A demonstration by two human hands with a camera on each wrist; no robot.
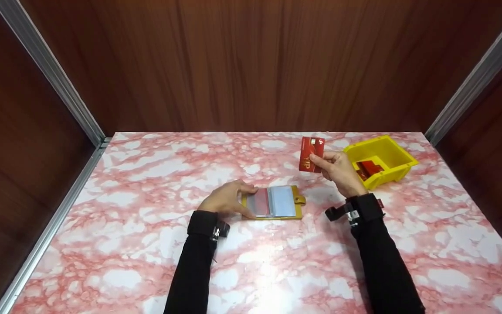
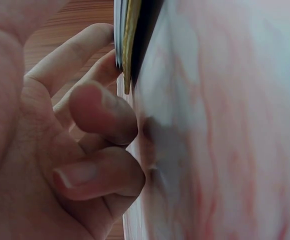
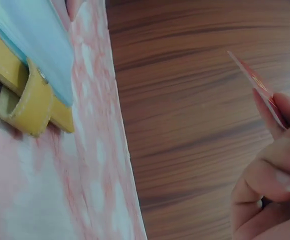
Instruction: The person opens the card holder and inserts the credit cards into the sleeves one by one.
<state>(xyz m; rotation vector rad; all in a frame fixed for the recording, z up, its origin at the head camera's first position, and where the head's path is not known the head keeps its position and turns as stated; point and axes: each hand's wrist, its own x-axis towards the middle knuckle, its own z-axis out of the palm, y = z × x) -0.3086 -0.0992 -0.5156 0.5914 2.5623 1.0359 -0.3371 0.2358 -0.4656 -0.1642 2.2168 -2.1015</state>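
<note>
An open yellow card holder (image 1: 283,202) with clear plastic sleeves lies on the table, its snap strap (image 3: 35,102) sticking out at the right. My left hand (image 1: 225,198) holds its left end, thumb along the near edge and fingers at the far edge. In the left wrist view, two curled fingers (image 2: 105,172) rest by the tabletop beyond the holder's edge. Up and to the right of the holder, my right hand (image 1: 341,171) pinches a red VIP card (image 1: 306,150) between thumb and fingers. The card is raised upright, its printed face towards the head camera.
A yellow plastic bin (image 1: 392,173) stands to the right, just behind my right hand, with several red cards (image 1: 369,168) inside. The pink-and-white marbled table (image 1: 137,244) is enclosed by brown wood-grain panels (image 1: 233,65) at the back and both sides.
</note>
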